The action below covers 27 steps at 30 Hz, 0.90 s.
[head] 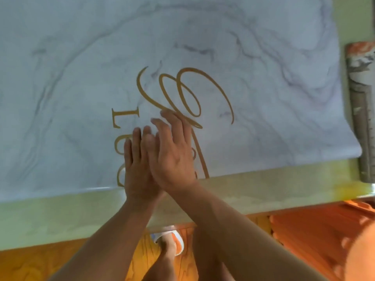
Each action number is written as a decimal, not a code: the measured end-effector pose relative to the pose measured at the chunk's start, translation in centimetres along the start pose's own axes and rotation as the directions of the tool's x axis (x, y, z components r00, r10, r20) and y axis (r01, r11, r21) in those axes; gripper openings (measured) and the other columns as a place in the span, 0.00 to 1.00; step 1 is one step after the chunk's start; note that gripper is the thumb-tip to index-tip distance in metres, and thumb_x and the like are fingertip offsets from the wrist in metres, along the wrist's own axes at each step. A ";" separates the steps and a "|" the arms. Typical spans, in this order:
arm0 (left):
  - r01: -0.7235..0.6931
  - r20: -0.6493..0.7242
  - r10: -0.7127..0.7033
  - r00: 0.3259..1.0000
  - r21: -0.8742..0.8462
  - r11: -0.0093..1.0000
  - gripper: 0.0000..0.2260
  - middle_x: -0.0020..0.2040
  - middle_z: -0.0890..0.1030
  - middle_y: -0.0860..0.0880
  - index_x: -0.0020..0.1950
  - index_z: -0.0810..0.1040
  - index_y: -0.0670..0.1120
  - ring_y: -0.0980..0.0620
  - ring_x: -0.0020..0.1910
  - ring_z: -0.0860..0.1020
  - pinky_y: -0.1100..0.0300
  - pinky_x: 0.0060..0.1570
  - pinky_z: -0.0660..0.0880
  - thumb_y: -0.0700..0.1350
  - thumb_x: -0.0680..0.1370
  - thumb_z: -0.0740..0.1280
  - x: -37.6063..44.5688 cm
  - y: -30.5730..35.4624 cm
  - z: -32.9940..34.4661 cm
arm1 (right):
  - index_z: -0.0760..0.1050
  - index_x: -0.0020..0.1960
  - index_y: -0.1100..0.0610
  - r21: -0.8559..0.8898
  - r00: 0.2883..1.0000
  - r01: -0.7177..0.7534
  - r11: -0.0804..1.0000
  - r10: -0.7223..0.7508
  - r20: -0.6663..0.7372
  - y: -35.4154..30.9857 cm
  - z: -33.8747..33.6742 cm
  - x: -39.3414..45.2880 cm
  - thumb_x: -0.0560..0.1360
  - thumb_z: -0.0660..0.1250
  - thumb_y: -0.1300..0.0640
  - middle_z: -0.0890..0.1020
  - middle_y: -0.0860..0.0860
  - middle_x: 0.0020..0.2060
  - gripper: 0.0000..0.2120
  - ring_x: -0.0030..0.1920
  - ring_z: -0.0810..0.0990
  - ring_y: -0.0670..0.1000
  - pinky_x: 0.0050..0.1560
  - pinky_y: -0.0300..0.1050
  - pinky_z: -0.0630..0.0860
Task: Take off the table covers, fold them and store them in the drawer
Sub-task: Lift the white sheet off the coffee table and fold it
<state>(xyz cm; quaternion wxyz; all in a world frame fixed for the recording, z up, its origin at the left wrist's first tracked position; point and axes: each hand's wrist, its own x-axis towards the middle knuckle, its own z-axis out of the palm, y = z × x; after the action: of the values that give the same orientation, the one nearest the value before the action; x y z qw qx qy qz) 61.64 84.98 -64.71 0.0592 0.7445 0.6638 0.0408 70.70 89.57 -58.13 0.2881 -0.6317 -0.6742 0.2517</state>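
A white marble-patterned table cover (81,88) with gold lettering lies flat over most of the table (60,220). Both hands lie on it near its front edge, over the gold letters. My left hand (138,169) is flat, with straight fingers pointing away from me. My right hand (174,153) crosses over it from the right, also flat with straight fingers, and partly overlaps the left. Neither hand holds anything. The cover's right end curls up slightly near the table's right side.
A rolled-up cover (363,110) with an orange and grey print lies along the table's right edge. A bare pale strip of table shows in front of the marble cover. Below are a wooden floor, my foot in a sandal (170,238) and orange fabric (316,240).
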 end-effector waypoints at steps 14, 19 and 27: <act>0.081 0.059 -0.080 0.995 -0.010 0.997 0.26 0.80 0.61 0.38 0.79 0.60 0.44 0.38 0.81 0.54 0.40 0.79 0.54 0.52 0.84 0.60 0.2 0.4 -0.4 | 0.77 0.60 0.66 -0.016 0.981 0.189 0.982 -0.189 0.034 6.0 0.6 -2.6 0.81 0.58 0.54 0.78 0.62 0.61 0.18 0.68 0.71 0.62 0.71 0.59 0.66; 0.094 0.018 -0.093 0.995 -0.032 0.995 0.22 0.79 0.63 0.37 0.77 0.66 0.42 0.37 0.81 0.55 0.39 0.78 0.54 0.50 0.86 0.51 0.2 0.7 -0.7 | 0.75 0.63 0.65 -0.144 0.994 0.112 0.983 -0.110 0.020 13.0 -5.9 -2.4 0.82 0.58 0.51 0.75 0.62 0.64 0.20 0.70 0.67 0.63 0.73 0.57 0.64; 0.100 -0.009 -0.101 0.995 -0.051 0.994 0.22 0.78 0.62 0.35 0.76 0.66 0.41 0.35 0.80 0.56 0.39 0.78 0.52 0.49 0.85 0.52 0.4 1.1 -0.8 | 0.75 0.60 0.67 -0.405 0.988 0.054 0.913 -0.109 -0.113 26.7 -19.1 -1.7 0.82 0.62 0.57 0.76 0.63 0.61 0.14 0.63 0.71 0.67 0.70 0.58 0.66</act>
<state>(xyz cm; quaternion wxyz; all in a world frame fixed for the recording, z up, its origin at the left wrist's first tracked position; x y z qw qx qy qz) 62.68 85.28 -63.81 0.0763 0.7080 0.6996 0.0589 103.08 89.36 -63.51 0.2074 -0.6640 -0.7164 0.0535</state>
